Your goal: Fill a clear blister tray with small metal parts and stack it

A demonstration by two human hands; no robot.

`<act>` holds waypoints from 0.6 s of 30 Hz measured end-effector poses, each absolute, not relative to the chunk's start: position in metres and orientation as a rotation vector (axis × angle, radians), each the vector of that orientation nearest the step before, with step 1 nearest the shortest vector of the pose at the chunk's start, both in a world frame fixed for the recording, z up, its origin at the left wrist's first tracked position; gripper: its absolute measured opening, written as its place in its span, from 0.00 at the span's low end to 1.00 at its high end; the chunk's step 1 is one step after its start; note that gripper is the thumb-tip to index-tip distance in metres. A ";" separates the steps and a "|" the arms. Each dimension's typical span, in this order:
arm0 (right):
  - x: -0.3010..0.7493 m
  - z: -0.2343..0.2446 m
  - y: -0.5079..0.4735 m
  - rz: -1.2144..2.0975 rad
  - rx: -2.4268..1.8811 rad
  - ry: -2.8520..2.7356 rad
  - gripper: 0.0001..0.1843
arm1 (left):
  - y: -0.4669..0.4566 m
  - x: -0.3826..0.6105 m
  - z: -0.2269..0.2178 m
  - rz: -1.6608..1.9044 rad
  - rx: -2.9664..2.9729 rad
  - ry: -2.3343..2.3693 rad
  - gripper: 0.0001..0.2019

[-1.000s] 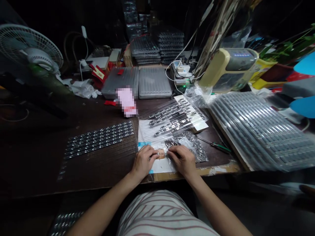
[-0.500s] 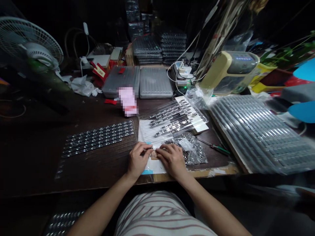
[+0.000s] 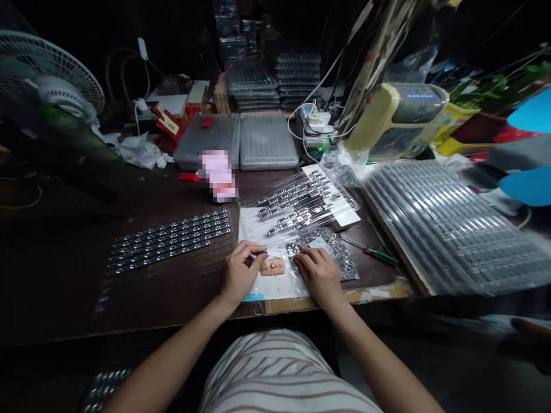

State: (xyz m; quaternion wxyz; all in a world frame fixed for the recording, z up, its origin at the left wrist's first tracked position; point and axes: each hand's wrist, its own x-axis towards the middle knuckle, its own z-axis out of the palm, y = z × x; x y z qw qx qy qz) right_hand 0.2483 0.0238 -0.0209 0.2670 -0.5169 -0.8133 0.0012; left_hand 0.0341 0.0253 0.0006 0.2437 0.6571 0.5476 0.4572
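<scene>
Apparently small-part work at the tan pad [image 3: 272,267]: left hand [image 3: 241,272] curled just beside it, grip unclear; right hand [image 3: 316,274] lying open on a clear bag of metal parts [image 3: 331,255] beside it. Next move calls for a fingertip pinch.

Pretty dim shot, the desk [image 3: 55,275] goes near-black toward 9 o'clock. The left hand [image 3: 241,274] and right hand [image 3: 316,275] at 6 stay decently sharp, but the plastic-wrapped trays [image 3: 443,229] at 3 catch glare and smear. Fisheye bends the fan [image 3: 49,74] at 10 hard.
</scene>
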 end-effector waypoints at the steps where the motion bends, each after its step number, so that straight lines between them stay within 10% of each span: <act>1: 0.247 -0.021 0.024 0.007 -1.403 -2.164 0.08 | 0.026 0.038 0.002 1.231 1.819 1.475 0.04; 18: 0.251 -0.023 0.023 0.160 -1.350 -1.949 0.04 | 0.020 0.058 -0.012 0.955 2.154 1.341 0.03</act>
